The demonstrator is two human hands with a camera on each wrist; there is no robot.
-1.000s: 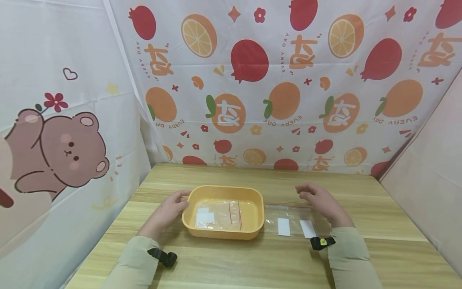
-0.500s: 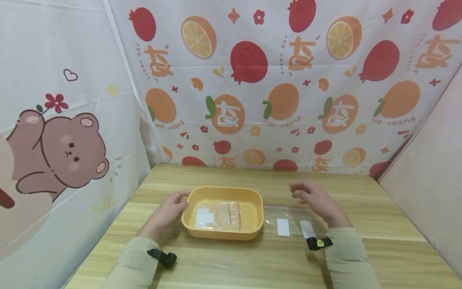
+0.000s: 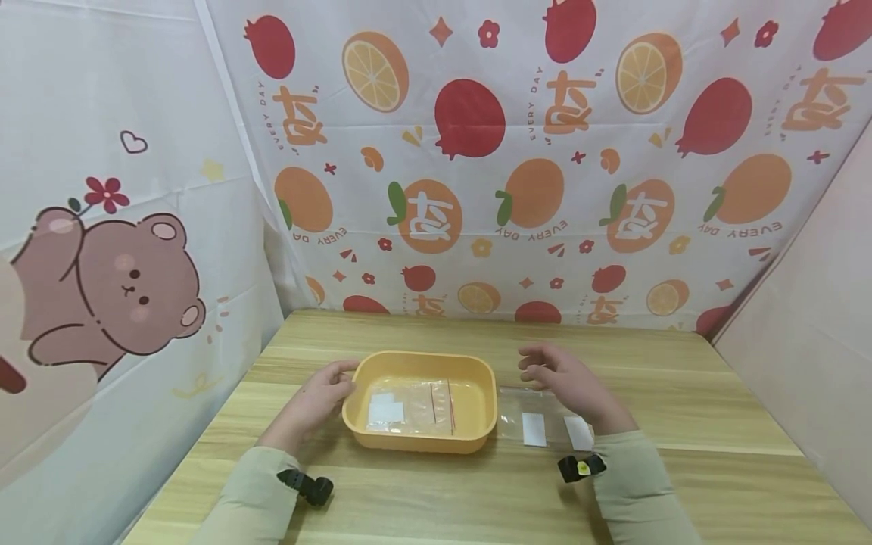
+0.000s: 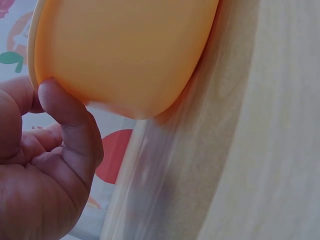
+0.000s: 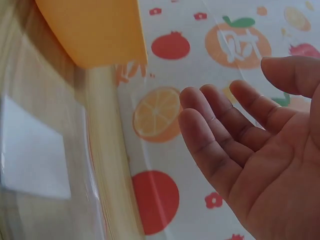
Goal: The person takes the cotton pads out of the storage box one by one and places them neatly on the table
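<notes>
My left hand point(image 3: 315, 401) is at the left end of a yellow plastic tub point(image 3: 436, 445), its thumb and a finger pinching the rim in the left wrist view. Inside the tub lies a clear zip bag point(image 3: 418, 405) with white labels and red lines near its right end. My right hand point(image 5: 265, 150) holds nothing; its fingers are loosely bent in the right wrist view. In the head view it hovers just right of the tub, above the far edge of a second clear bag point(image 3: 511, 424) with two white labels, which lies flat on the table.
The wooden table point(image 3: 409, 499) ends at a fruit-printed cloth point(image 3: 470, 189) at the back. A white cloth with a bear print point(image 3: 136, 280) hangs on the left. Dark wrist cameras point(image 3: 582, 467) sit on both sleeves.
My right hand has moved left, from beyond the second bag's right side toward the tub. The left hand, the tub and both bags stay in place.
</notes>
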